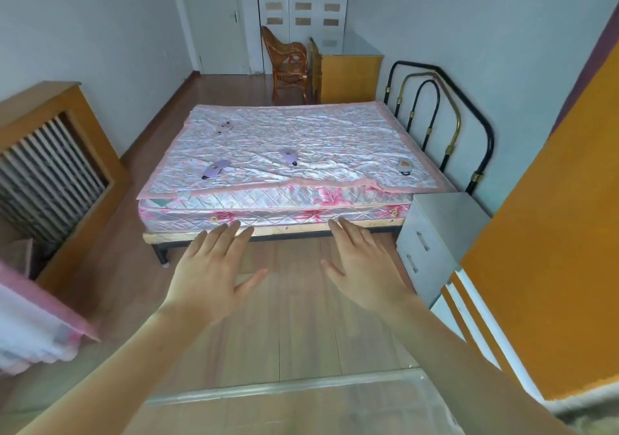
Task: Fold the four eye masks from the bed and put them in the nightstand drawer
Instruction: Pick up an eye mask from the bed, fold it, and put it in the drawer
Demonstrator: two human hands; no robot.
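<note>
Person stands off the foot of the bed [288, 200], both arms stretched fwd, palms down, over the wood floor [301, 317]. Left hand [214, 277] and right hand [365, 267] hover apart from each other, fingers [231, 233] spread wide, holding nothing; fingertips line up w/ the bed's near edge in view but whether they touch it can't be told.

All four eye masks lie unfolded on the pink quilt [301, 129], well apart from one another:
- purple mask [217, 168], near-left part of bed, long axis diagonal, running from near-left to far-right.
- second purple mask [289, 156], approx bed centre, long axis running roughly toward the bed's foot, dark strap end pointing to the near edge.
- grey mask [404, 166], near-right part of bed close to the metal headboard [442, 116], long axis roughly front-to-back, strap loop at near end.
- pale mask [223, 126], far-left part of bed, long axis slightly diagonal; detail too small to tell.

Grey nightstand [445, 230] stands touching the bed's near-right corner, beside the headboard; both drawers [422, 242] closed.
</note>
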